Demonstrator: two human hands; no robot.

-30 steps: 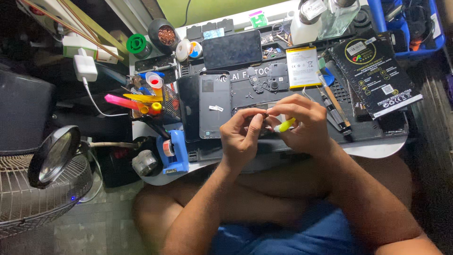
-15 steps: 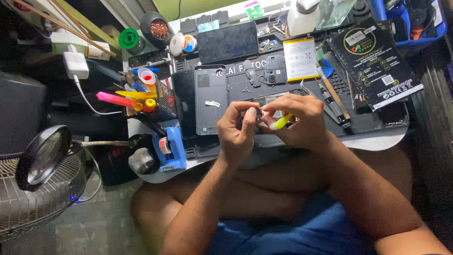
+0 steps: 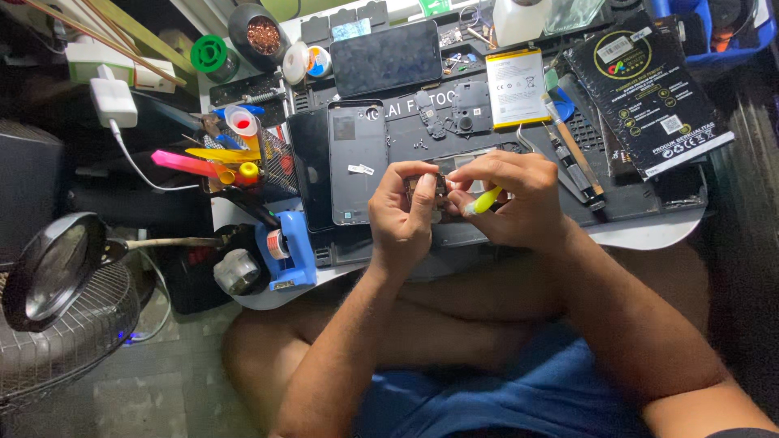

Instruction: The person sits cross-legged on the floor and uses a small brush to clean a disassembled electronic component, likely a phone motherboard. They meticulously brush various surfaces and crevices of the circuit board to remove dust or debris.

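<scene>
My left hand [image 3: 403, 212] pinches a small dark phone part [image 3: 439, 186] between thumb and fingers above the black work mat [image 3: 617, 203]. My right hand [image 3: 519, 199] meets it from the right, holding a yellow-green tool [image 3: 484, 200] whose tip points at the part. Both hands hover over the mat's near middle. Left of my hands lies a grey phone back cover [image 3: 357, 162] beside a dark phone body [image 3: 310, 170]. What lies under my fingers is hidden.
A phone battery [image 3: 517, 88], a black phone [image 3: 387, 58], a black packet [image 3: 649, 85] and screwdrivers [image 3: 572, 158] lie on the mat. A tool holder [image 3: 235, 158], blue tape dispenser [image 3: 288, 247], magnifier [image 3: 53, 268], fan [image 3: 73, 341] and charger [image 3: 112, 99] stand left.
The view has drifted slightly, so the bench sits a little higher and left in frame. My hands stay together on the small part, with the yellow-green tool still in the right.
</scene>
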